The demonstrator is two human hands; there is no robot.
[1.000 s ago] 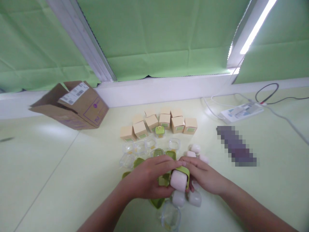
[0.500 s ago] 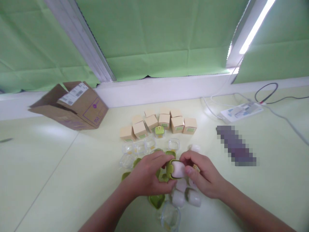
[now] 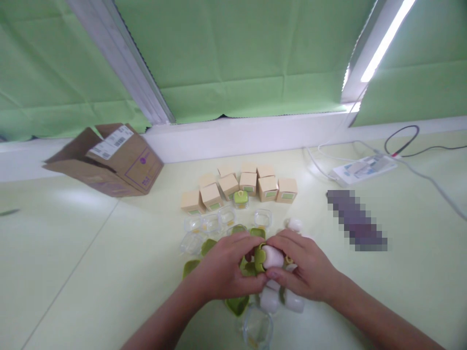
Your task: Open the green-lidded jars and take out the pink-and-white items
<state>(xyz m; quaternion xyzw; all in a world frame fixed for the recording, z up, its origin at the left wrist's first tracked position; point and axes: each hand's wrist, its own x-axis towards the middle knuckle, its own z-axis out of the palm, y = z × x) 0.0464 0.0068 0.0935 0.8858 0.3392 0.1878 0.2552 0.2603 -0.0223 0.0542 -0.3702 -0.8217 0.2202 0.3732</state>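
Above the middle of the table, my left hand (image 3: 229,267) is closed round the left side of a green lid (image 3: 259,258). A white rounded cup-like insert (image 3: 273,257) is seated against the lid's right side. My right hand (image 3: 308,267) is closed too, with fingertips and thumb at the upper and lower edges where insert and lid meet. Below the hands lie several more white inserts (image 3: 270,300) and green lids (image 3: 238,305). A clear container (image 3: 258,326) rests in front of them. My palms hide part of this cluster.
Behind the hands stand several clear containers (image 3: 193,223), a green-lidded container (image 3: 241,198) and several small cardboard boxes (image 3: 211,195). An opened carton (image 3: 127,163) is at the left. On the right lie a pixelated dark object (image 3: 355,221), a power strip (image 3: 365,169) and cables (image 3: 430,180).
My right hand has moved left, its fingers now spanning the white insert and reaching the green lid. Lid and insert have shifted slightly right and turned. The left hand has barely moved.
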